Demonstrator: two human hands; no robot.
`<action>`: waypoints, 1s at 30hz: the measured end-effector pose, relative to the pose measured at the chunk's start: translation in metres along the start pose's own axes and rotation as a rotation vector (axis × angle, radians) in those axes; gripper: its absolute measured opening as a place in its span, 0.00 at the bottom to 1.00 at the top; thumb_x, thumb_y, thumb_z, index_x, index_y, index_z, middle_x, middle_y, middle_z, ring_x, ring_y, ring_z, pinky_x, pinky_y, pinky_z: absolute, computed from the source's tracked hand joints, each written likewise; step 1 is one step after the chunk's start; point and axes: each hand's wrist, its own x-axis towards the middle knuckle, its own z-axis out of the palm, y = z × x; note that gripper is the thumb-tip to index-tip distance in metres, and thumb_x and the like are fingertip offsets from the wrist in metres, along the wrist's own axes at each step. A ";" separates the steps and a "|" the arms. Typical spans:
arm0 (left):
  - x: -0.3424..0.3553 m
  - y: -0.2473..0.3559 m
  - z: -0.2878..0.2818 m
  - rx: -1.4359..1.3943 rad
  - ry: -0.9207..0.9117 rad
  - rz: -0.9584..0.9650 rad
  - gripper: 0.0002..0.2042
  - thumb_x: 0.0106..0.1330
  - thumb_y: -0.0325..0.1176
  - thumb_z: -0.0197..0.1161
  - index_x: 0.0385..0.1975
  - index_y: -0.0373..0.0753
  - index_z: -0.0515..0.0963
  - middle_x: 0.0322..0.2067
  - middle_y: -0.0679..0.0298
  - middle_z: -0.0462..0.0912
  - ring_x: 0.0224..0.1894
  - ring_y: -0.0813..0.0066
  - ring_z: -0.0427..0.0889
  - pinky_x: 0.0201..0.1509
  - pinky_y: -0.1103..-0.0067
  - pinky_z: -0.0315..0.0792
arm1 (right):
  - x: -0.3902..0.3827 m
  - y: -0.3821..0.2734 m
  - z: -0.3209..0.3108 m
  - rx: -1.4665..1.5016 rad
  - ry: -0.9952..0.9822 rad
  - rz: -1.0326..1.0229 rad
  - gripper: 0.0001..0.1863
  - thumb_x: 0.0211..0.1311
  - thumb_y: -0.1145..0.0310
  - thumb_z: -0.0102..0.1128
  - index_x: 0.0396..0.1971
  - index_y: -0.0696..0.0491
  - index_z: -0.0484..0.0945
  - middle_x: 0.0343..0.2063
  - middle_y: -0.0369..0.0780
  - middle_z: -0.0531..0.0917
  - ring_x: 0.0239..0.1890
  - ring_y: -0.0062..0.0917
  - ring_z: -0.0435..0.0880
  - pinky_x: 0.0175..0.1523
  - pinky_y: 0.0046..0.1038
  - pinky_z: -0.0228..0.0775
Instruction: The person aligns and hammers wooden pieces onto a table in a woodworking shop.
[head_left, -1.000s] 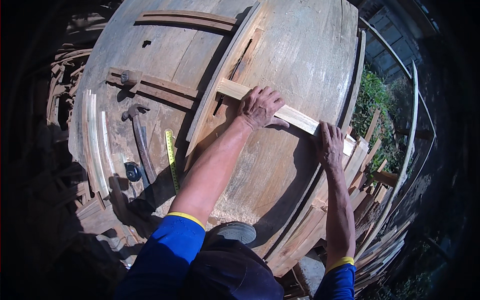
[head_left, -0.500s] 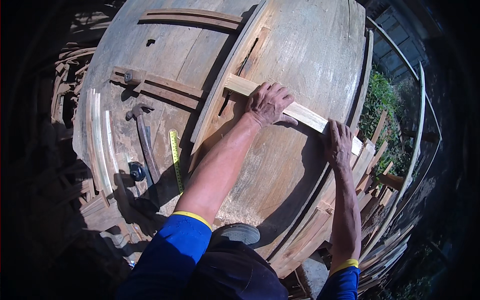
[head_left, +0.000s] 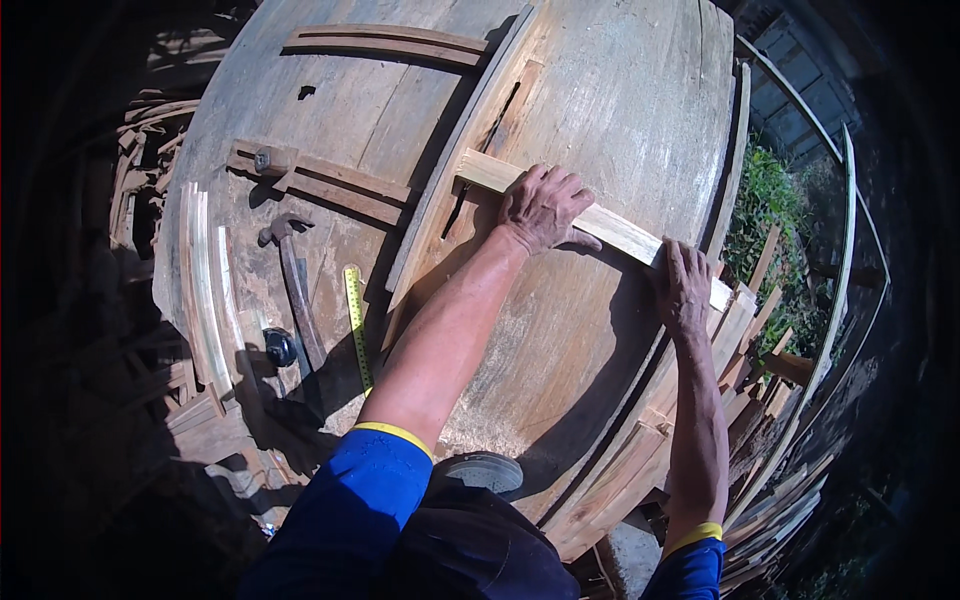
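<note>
A pale wooden strip (head_left: 625,234) lies crosswise on a large worn wooden worktop (head_left: 640,120). My left hand (head_left: 545,208) is closed over its middle, fingers across the far edge and thumb along the near side. Closer to the strip's right end, my right hand (head_left: 686,290) grips it, with a short piece showing beyond the fingers. The strip's left end rests by a long raised wooden batten (head_left: 450,180), next to a narrow dark slot in the wood.
Left of the batten lie a claw hammer (head_left: 297,290), a yellow measuring tape blade (head_left: 356,325), a black round object (head_left: 279,347) and several thin strips (head_left: 200,280). A wooden tool with two bars (head_left: 335,180) sits farther up. Scrap wood (head_left: 770,370) piles beyond the right edge.
</note>
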 end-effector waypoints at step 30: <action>0.023 -0.011 0.011 0.022 0.026 0.016 0.37 0.47 0.77 0.60 0.41 0.48 0.83 0.36 0.67 0.79 0.44 0.68 0.78 0.48 0.69 0.69 | 0.018 0.012 0.004 0.021 0.042 0.020 0.32 0.63 0.57 0.67 0.65 0.53 0.71 0.56 0.46 0.78 0.62 0.43 0.73 0.67 0.46 0.61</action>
